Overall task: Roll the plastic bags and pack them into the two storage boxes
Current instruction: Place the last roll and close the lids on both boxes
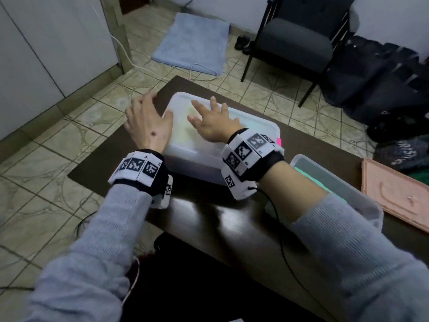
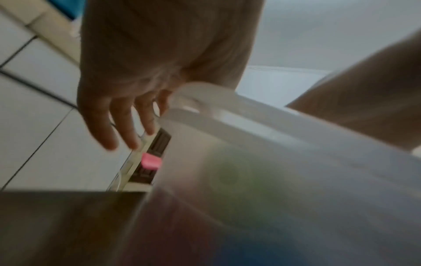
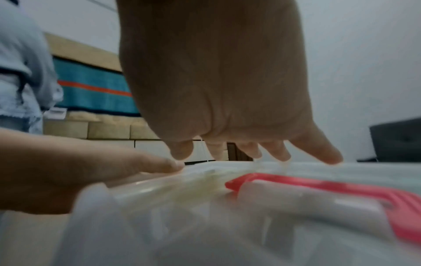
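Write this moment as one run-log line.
left hand: open, beside translucent plastic lidded storage box | right hand: open, flat on lid | second box: open

Left hand (image 2: 141, 86), fingers spread, beside the translucent storage box (image 2: 284, 171).

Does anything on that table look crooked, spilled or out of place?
Nothing looks spilled or broken. The lidded storage box sits slantwise on the dark table under both open hands, left hand and right hand. The second box stands open, and the pink lid lies loose beside it at the table's edge.
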The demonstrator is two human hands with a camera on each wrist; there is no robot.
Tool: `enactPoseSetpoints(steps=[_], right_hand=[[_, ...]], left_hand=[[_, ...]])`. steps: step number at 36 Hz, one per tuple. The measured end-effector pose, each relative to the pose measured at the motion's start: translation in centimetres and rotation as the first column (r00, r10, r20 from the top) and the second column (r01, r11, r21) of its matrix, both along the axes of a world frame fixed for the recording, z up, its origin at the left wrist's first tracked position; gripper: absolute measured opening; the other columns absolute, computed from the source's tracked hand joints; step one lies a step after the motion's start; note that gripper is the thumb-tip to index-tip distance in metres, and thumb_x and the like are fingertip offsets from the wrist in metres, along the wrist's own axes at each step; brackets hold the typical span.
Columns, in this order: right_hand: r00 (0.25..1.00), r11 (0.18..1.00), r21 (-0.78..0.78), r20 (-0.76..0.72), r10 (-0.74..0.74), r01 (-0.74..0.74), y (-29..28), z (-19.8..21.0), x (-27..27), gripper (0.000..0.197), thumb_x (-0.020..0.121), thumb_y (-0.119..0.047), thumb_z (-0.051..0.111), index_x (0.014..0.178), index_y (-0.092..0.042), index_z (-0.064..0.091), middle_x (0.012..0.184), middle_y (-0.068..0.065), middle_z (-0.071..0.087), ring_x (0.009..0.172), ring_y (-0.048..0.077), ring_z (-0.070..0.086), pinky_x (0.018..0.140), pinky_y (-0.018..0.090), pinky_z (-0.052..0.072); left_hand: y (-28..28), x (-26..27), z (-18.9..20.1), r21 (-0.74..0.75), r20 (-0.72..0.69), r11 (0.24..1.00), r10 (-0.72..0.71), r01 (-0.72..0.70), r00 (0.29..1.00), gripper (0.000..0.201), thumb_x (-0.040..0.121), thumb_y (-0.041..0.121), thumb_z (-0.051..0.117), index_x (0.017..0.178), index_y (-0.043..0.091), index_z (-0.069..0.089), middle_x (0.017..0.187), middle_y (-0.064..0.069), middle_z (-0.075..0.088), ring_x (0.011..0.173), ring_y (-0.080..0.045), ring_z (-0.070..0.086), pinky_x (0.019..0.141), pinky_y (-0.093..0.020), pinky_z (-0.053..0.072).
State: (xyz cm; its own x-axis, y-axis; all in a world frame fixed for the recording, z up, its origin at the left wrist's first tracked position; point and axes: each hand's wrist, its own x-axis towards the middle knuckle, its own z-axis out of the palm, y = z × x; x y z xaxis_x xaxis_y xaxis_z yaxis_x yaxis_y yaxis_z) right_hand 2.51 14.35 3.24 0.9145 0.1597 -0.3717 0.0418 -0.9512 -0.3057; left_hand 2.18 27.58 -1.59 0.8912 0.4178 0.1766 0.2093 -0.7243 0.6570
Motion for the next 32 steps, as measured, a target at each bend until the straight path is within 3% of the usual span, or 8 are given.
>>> enactPoseSetpoints(steps=[3,7,10,12,16,21,27,32], right_hand=[[0.999,0.998,-0.056,-0.035,0.020,-0.022,1.3,0.1,0.6,0.060,0.096,-0.059,0.023,0.149,-0.039,0.004,0.158,0.001,-0.016,0.144,0.033,-0.014,0.107,0.069,0.002],[0.997,0.990,-0.138,-0.078,0.028,-0.038,2.4,0.3,1.1,0.064,0.094,-0.064,0.020,0.149,-0.038,0.002,0.157,0.004,-0.019,0.143,0.036,-0.018,0.109,0.067,-0.002],[0.992,0.970,-0.217,-0.093,0.089,-0.108,2.6,0.7,1.0,0.066,0.096,-0.060,0.021,0.151,-0.030,-0.001,0.156,0.013,-0.018,0.142,0.037,-0.017,0.113,0.052,-0.007],[0.990,0.962,-0.244,-0.105,0.097,-0.121,2.5,0.7,1.1,0.070,0.094,-0.061,0.027,0.151,-0.032,-0.003,0.157,0.011,-0.019,0.142,0.039,-0.017,0.114,0.051,-0.005],[0.984,0.947,-0.287,-0.143,0.108,-0.145,2.4,0.6,1.6,0.085,0.086,-0.069,0.040,0.149,-0.037,-0.006,0.157,0.007,-0.019,0.141,0.042,-0.016,0.114,0.054,0.001],[0.965,0.894,-0.382,-0.204,0.164,-0.233,2.0,1.5,1.9,0.113,0.069,-0.075,0.058,0.148,-0.037,-0.013,0.156,0.006,-0.021,0.143,0.040,-0.013,0.112,0.058,0.009],[0.949,0.869,-0.410,-0.258,0.181,-0.277,1.9,2.4,2.6,0.123,0.061,-0.074,0.067,0.148,-0.038,-0.012,0.156,0.007,-0.021,0.145,0.035,0.000,0.113,0.056,0.018],[0.967,0.897,-0.375,-0.189,0.173,-0.234,2.0,2.0,3.3,0.132,0.050,-0.070,0.076,0.151,-0.029,0.003,0.157,0.006,0.018,0.141,0.029,0.025,0.104,0.044,0.033]], left_hand=[[0.9,0.0,-0.7,-0.334,-0.187,0.940,0.009,-0.073,0.982,0.073,0.084,0.054,0.057,0.139,0.011,0.040,0.142,-0.010,0.043,0.129,-0.028,0.041,0.103,-0.037,0.036],[0.9,-0.1,-1.2,-0.624,-0.342,0.746,0.008,-0.233,0.940,0.093,0.064,0.071,0.062,0.130,0.006,0.052,0.131,-0.012,0.056,0.118,-0.028,0.054,0.101,-0.037,0.044],[0.7,-0.2,-1.6,-0.761,-0.325,0.583,0.035,-0.284,0.945,0.078,0.066,0.056,0.073,0.125,0.008,0.058,0.107,-0.005,0.066,0.097,-0.021,0.065,0.091,-0.033,0.052],[0.4,-0.2,-2.0,-0.788,-0.318,0.546,0.035,-0.285,0.947,0.064,0.074,0.046,0.074,0.124,0.009,0.058,0.089,-0.001,0.064,0.085,-0.018,0.065,0.085,-0.028,0.053],[0.3,-0.4,-2.2,-0.787,-0.310,0.545,0.055,-0.289,0.949,0.059,0.072,0.047,0.075,0.119,0.013,0.065,0.075,0.005,0.062,0.072,-0.011,0.064,0.072,-0.023,0.050],[0.3,-0.4,-2.4,-0.771,-0.315,0.565,0.066,-0.295,0.947,0.056,0.070,0.050,0.075,0.113,0.015,0.068,0.093,0.000,0.069,0.084,-0.015,0.066,0.080,-0.025,0.053],[0.4,-0.4,-2.5,-0.782,-0.283,0.560,0.070,-0.273,0.957,0.054,0.059,0.054,0.078,0.099,0.020,0.068,0.089,0.001,0.071,0.081,-0.016,0.069,0.084,-0.030,0.055],[0.5,-0.5,-2.2,-0.696,-0.240,0.674,0.106,-0.248,0.965,0.056,0.071,0.050,0.073,0.114,0.016,0.064,0.107,-0.005,0.067,0.098,-0.021,0.064,0.090,-0.031,0.052]])
